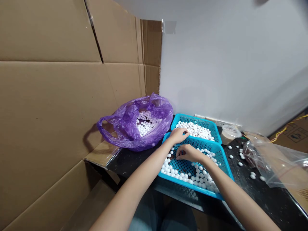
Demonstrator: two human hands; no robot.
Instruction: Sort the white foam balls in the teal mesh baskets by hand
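Observation:
My left hand (pixel 179 135) is over the rim between two blue plastic baskets, its fingers curled together; whatever they hold, if anything, is hidden. Lower and to the right, my right hand (pixel 189 152) reaches down into the near basket (pixel 192 184) with its fingertips pinched. Any item between those fingertips is too small to make out. Small white balls (pixel 197 179) line the near basket's front and sides, and reddish-brown bits lie on its mesh floor. Behind it, the far basket (pixel 207 119) holds a dense layer of similar white balls (pixel 198 131).
Left of the baskets, an open purple plastic bag (pixel 127 120) contains more white balls. On the right are a lidded plastic cup (pixel 229 134), loose balls on the black table (pixel 260 199) and a clear bag (pixel 284 160) with brown contents. Cardboard (pixel 60 102) walls the left side.

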